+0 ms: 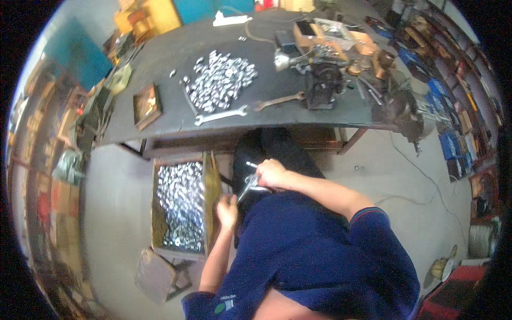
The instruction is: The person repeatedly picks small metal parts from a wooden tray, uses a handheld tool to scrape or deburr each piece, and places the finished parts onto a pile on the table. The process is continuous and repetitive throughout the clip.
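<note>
My right hand [272, 173] is closed around a slim silver metal tool [247, 188], which slants down to the left over my lap. A short bright end of metal sticks out past the fingers. Its exact kind is too blurred to tell. My left hand [227, 210] is closed in a pinch at the tool's lower end, beside the crate; whatever small thing it holds is hidden. To the left, a wooden crate [154, 213] on the floor side is filled with small shiny metal parts [181, 200]. More such parts lie in a loose pile [221, 80] on the dark workbench [160, 56].
On the bench lie a silver open-ended wrench [221, 116], a browner wrench [280, 101] and a small open box [147, 106]. A dark machine [324, 85] stands to their right. A stool [154, 274] sits below the crate. Shelves with blue bins [453, 146] line the right; cables cross the floor.
</note>
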The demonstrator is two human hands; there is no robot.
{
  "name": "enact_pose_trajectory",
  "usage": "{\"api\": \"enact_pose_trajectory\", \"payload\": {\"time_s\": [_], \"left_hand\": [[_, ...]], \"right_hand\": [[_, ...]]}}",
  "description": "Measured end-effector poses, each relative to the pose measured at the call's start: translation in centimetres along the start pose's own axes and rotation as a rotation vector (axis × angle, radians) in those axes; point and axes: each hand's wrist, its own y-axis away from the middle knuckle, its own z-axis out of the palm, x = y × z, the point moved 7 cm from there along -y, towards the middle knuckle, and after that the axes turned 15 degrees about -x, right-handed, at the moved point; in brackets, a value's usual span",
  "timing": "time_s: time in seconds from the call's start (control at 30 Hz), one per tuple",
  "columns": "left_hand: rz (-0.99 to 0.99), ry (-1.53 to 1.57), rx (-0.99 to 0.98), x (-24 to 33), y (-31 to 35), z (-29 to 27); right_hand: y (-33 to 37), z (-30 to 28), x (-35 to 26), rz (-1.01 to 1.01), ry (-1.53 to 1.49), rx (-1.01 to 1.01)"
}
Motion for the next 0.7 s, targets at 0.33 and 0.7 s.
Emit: {"api": "enact_pose_trajectory", "payload": {"time_s": [0.33,0.7], "left_hand": [[-0.109,0.733,0.071,4.0,-1.1,-2.8],[-0.091,1.017,-0.129,10.6,-1.4,-6.5]], "right_hand": [[4.6,-5.1,-1.4,-0.33,-0.324,0.273],[12.1,-3.1,-6.9,-0.644,-0.211,0.217]]}}
